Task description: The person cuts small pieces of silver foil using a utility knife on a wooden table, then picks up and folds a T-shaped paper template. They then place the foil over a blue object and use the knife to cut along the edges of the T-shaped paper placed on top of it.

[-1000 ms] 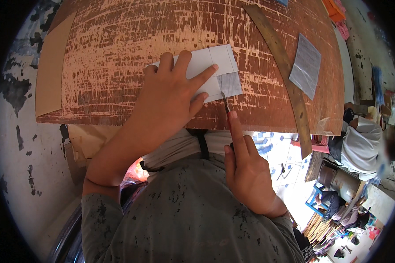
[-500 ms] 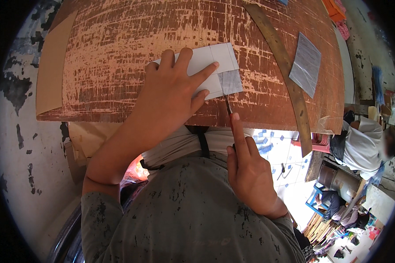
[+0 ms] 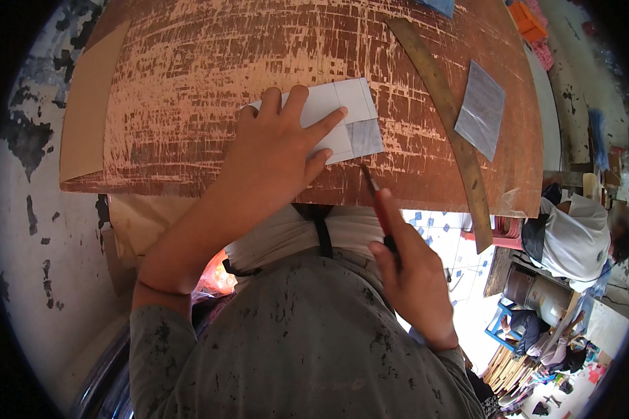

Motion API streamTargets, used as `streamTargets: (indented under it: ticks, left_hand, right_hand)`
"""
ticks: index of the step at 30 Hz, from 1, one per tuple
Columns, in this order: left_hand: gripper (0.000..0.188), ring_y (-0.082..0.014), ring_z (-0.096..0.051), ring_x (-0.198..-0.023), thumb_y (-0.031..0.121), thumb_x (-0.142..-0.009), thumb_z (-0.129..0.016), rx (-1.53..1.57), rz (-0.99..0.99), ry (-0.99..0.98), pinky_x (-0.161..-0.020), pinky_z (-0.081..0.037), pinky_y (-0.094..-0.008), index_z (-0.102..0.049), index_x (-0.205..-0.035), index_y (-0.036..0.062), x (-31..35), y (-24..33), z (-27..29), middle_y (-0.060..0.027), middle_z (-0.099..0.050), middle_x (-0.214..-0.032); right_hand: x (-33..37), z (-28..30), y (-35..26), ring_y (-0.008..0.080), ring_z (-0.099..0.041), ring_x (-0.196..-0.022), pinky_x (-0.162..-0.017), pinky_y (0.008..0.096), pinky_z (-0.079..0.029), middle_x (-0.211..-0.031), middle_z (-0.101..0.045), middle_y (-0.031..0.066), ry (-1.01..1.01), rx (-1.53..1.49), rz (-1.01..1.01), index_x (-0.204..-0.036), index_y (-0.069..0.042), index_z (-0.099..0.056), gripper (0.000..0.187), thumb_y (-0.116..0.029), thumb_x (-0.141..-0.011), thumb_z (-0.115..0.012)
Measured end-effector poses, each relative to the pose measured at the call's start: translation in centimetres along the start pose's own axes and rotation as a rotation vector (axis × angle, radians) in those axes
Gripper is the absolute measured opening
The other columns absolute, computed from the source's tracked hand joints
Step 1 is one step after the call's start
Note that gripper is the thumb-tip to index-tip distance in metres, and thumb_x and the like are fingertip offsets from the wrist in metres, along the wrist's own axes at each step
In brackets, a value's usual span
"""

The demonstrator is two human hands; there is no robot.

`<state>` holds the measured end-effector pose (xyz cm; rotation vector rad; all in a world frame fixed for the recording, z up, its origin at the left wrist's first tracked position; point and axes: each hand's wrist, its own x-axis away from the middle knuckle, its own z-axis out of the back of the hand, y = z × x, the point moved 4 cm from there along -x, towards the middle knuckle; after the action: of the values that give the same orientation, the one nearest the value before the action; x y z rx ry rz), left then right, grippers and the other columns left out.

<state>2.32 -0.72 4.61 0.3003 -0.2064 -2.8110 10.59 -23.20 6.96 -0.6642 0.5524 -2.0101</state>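
Observation:
A white card (image 3: 355,98) with ruled lines lies on the scratched brown tabletop. Showing at its near right corner is a grey sheet (image 3: 365,137), which looks like a layer under the card. My left hand (image 3: 281,136) presses down on the card with its fingers spread, the index finger and thumb reaching toward the grey part. In my right hand (image 3: 414,269) is a cutter knife (image 3: 378,199) with a red and black handle, its fingers wrapped round it. The blade points up and left, its tip just off the near edge of the card and sheet.
A long curved-looking metal ruler (image 3: 449,112) lies right of the card and overhangs the table's near edge. Beside it is a loose grey sheet (image 3: 480,110). Brown cardboard (image 3: 91,112) covers the left end of the tabletop (image 3: 189,91). People (image 3: 573,234) sit beyond at the right.
My right hand has drawn the knife back toward me and slightly right, off the sheet's edge. The left hand stays pressed on the card.

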Motion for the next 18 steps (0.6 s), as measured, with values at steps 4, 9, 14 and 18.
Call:
streamTargets:
  ticks: [4, 9, 14, 18]
  left_hand:
    - [0.056, -0.0334, -0.053, -0.117, 0.027, -0.093, -0.075, 0.024, 0.005, 0.000, -0.092, -0.049, -0.0487, -0.065, -0.148, 0.0243, -0.3, 0.2, 0.4, -0.0144, -0.054, -0.129]
    - [0.056, -0.0335, -0.053, -0.116, 0.027, -0.094, -0.075, 0.023, 0.007, 0.007, -0.091, -0.049, -0.0484, -0.064, -0.149, 0.0234, -0.2, 0.2, 0.3, -0.0147, -0.053, -0.130]
    - [0.056, -0.0345, -0.052, -0.117, 0.027, -0.095, -0.074, 0.018, -0.001, 0.008, -0.090, -0.049, -0.0486, -0.063, -0.150, 0.0237, -0.2, 0.1, 0.3, -0.0164, -0.053, -0.132]
    - [0.058, -0.0364, -0.052, -0.117, 0.028, -0.096, -0.072, 0.010, 0.028, -0.034, -0.091, -0.048, -0.0502, -0.060, -0.152, 0.0247, -0.2, 0.1, 0.3, -0.0184, -0.053, -0.135]
  right_hand:
    - [0.1, 3.7, 2.3, 0.0439, -0.075, -0.103, -0.086, 0.0485, -0.059, -0.130, -0.069, 0.0271, 0.204, -0.037, -0.108, -0.162, -0.006, -0.043, 0.066, -0.017, -0.103, -0.070]
    - [-3.5, 8.2, 4.4, 0.0468, -0.063, -0.122, -0.099, 0.0491, -0.053, -0.138, -0.063, 0.0238, 0.351, 0.217, 0.119, -0.136, -0.001, -0.062, 0.037, -0.003, -0.100, -0.065]
    - [-8.0, 9.1, 3.3, 0.0391, -0.062, -0.115, -0.097, 0.0478, -0.050, -0.125, -0.064, 0.0165, 0.186, 0.492, 0.273, -0.128, -0.003, -0.066, 0.039, 0.001, -0.090, -0.064]
    - [-11.5, 9.1, 2.1, 0.0317, -0.063, -0.110, -0.095, 0.0458, -0.048, -0.117, -0.065, 0.0100, 0.123, 0.658, 0.515, -0.124, -0.008, -0.068, 0.040, -0.001, -0.086, -0.067]
